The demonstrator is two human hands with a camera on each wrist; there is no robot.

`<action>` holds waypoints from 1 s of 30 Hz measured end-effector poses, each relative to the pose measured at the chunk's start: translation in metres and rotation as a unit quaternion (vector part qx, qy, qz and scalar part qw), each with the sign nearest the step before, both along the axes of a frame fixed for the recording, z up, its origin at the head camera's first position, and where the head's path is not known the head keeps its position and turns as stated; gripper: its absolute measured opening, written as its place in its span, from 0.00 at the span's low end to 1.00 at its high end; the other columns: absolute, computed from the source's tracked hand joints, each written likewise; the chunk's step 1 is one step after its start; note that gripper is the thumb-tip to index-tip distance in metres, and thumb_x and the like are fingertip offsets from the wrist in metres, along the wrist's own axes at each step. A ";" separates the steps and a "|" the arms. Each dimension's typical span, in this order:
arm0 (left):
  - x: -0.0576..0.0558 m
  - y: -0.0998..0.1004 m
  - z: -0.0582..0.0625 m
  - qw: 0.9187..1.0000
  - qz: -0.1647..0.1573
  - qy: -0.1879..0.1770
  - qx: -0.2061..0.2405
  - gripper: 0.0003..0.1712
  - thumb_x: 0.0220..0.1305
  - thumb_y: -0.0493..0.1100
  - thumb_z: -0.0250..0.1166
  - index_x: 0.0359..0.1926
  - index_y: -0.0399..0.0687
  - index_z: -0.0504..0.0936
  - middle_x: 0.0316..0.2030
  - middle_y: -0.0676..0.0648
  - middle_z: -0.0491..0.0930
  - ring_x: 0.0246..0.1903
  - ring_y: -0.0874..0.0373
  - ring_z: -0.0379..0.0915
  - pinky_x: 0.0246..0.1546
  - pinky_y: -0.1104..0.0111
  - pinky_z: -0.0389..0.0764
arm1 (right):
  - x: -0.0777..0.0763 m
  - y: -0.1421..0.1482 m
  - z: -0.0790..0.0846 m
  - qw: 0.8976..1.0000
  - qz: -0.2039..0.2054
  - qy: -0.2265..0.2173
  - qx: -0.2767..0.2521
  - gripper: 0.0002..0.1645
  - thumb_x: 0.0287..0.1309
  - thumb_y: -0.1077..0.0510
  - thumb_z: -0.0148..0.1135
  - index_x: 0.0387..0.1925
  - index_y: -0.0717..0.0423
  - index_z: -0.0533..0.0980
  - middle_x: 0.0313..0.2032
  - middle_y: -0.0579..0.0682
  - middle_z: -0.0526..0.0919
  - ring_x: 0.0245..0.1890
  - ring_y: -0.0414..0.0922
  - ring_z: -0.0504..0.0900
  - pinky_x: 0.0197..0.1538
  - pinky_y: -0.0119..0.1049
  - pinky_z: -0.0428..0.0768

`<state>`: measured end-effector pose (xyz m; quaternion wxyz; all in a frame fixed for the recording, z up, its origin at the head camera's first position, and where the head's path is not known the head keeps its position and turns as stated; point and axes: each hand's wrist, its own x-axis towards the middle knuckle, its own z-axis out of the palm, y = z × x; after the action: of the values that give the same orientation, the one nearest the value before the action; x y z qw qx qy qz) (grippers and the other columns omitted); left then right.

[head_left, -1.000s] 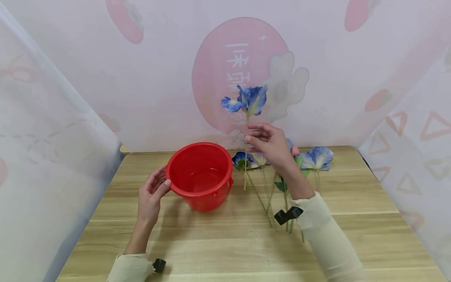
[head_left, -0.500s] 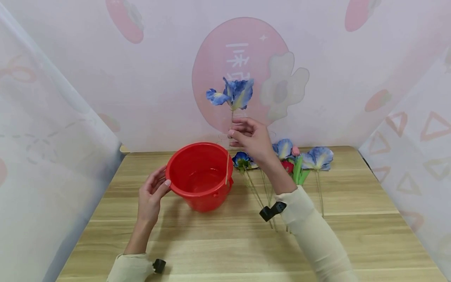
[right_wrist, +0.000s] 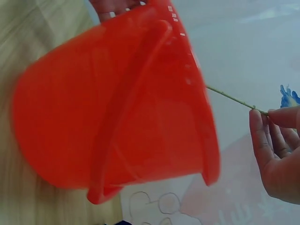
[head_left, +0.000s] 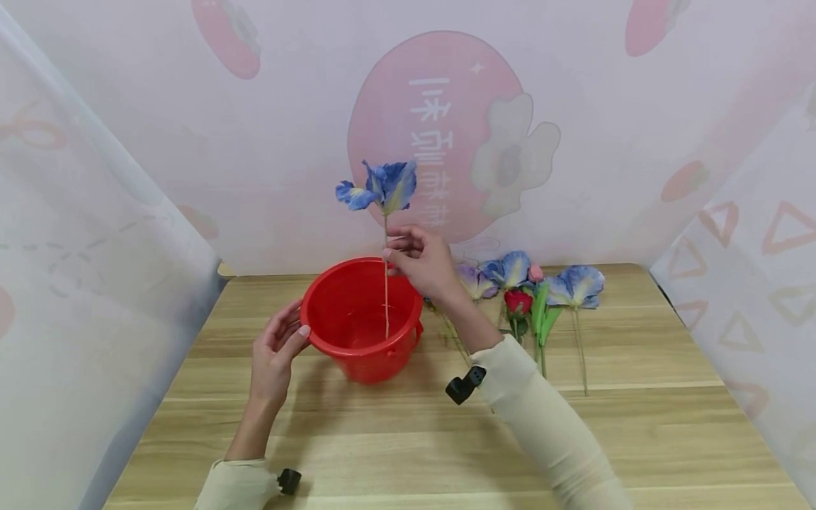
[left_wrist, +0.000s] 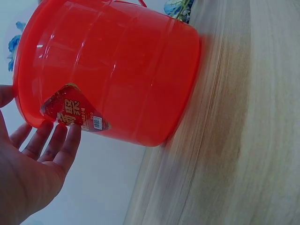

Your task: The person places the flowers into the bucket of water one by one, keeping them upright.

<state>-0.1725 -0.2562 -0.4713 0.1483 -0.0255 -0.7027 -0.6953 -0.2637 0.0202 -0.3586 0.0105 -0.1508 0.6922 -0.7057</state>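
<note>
A red plastic bucket point(head_left: 372, 365) stands upright on the wooden table. My left hand point(head_left: 275, 358) holds its rim on the left side, the thumb on top and the fingers against the outer wall, beside a label point(left_wrist: 70, 108) in the left wrist view. Between thumb and fingers my right hand point(head_left: 423, 262) pinches the stem of a blue artificial iris point(head_left: 382, 188). The flower is upright, its bloom above the bucket. In the right wrist view the lower stem point(right_wrist: 229, 97) passes behind the bucket's rim; the head view shows its end inside the mouth.
Right of the bucket several artificial flowers lie on the table, among them a red rose point(head_left: 518, 303), a purple bloom point(head_left: 474, 281) and a pale blue iris point(head_left: 576, 285). The bucket's handle point(right_wrist: 126, 112) hangs down its side. A printed cloth wall point(head_left: 287, 142) rises behind the table.
My right hand has carried the blue iris leftward from beside the bucket to over its mouth, then lowered it so the stem dips inside. My left hand and the bucket have stayed put.
</note>
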 end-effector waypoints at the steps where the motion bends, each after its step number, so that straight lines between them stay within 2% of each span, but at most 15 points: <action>1: 0.000 0.000 0.000 1.000 0.000 0.000 0.001 0.28 0.77 0.37 0.64 0.75 0.39 0.74 0.62 0.48 0.83 0.57 0.58 0.85 0.50 0.73 0.89 | 0.000 -0.002 -0.002 1.000 0.002 -0.001 0.007 0.22 0.71 0.68 0.67 0.63 0.62 0.80 0.51 0.66 0.86 0.41 0.50 0.90 0.53 0.60 0.90; 5: 0.000 0.001 -0.001 1.000 0.000 0.001 0.003 0.28 0.77 0.36 0.64 0.75 0.39 0.74 0.62 0.48 0.83 0.57 0.59 0.85 0.50 0.72 0.90 | 0.000 -0.011 -0.008 0.999 0.004 -0.002 0.039 0.20 0.71 0.67 0.68 0.62 0.60 0.81 0.49 0.62 0.88 0.41 0.48 0.90 0.50 0.55 0.92; 9: 0.000 0.001 -0.001 1.000 0.002 0.002 0.002 0.28 0.77 0.36 0.64 0.75 0.40 0.74 0.62 0.49 0.83 0.57 0.59 0.85 0.50 0.72 0.90 | 0.000 -0.020 -0.013 0.998 0.016 0.001 0.058 0.20 0.70 0.67 0.68 0.61 0.61 0.82 0.49 0.62 0.89 0.42 0.51 0.92 0.47 0.50 0.93; 14: 0.000 0.000 -0.002 1.000 0.000 0.005 0.007 0.28 0.77 0.36 0.63 0.75 0.39 0.74 0.61 0.49 0.83 0.57 0.58 0.85 0.50 0.73 0.90 | -0.001 -0.029 -0.017 0.996 0.031 0.011 0.085 0.20 0.70 0.68 0.68 0.62 0.61 0.82 0.49 0.62 0.90 0.42 0.53 0.92 0.47 0.51 0.93; 18: 0.000 0.000 -0.002 1.000 -0.004 0.006 0.009 0.28 0.77 0.35 0.63 0.75 0.40 0.74 0.62 0.49 0.83 0.58 0.58 0.84 0.50 0.72 0.90 | -0.002 -0.035 -0.019 0.993 0.037 0.004 0.112 0.21 0.70 0.67 0.68 0.62 0.59 0.82 0.49 0.59 0.90 0.42 0.49 0.92 0.43 0.41 0.93; 21: 0.000 0.000 -0.003 1.000 -0.005 0.004 0.009 0.28 0.77 0.36 0.63 0.75 0.40 0.74 0.63 0.49 0.83 0.58 0.58 0.84 0.50 0.72 0.90 | -0.002 -0.040 -0.022 0.992 0.041 -0.001 0.119 0.21 0.71 0.66 0.68 0.63 0.59 0.82 0.48 0.58 0.90 0.41 0.48 0.91 0.40 0.37 0.93; 25: 0.001 0.000 -0.002 1.000 -0.004 0.002 0.011 0.28 0.78 0.36 0.63 0.76 0.41 0.73 0.63 0.48 0.82 0.59 0.57 0.84 0.50 0.73 0.90 | -0.002 -0.047 -0.027 0.990 0.050 -0.005 0.131 0.21 0.71 0.65 0.67 0.63 0.61 0.81 0.48 0.57 0.90 0.39 0.47 0.91 0.40 0.36 0.93; 30: 0.000 0.001 -0.002 1.000 -0.004 0.002 0.010 0.28 0.78 0.37 0.62 0.76 0.41 0.73 0.65 0.47 0.82 0.60 0.56 0.83 0.50 0.73 0.90 | -0.004 -0.049 -0.029 0.985 0.066 -0.032 0.159 0.20 0.73 0.63 0.67 0.63 0.61 0.81 0.45 0.54 0.90 0.40 0.47 0.91 0.39 0.36 0.93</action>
<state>-0.1721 -0.2556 -0.4731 0.1472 -0.0278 -0.6955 -0.7028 -0.2674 -0.0287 -0.3876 0.1029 -0.1700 0.7835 -0.5888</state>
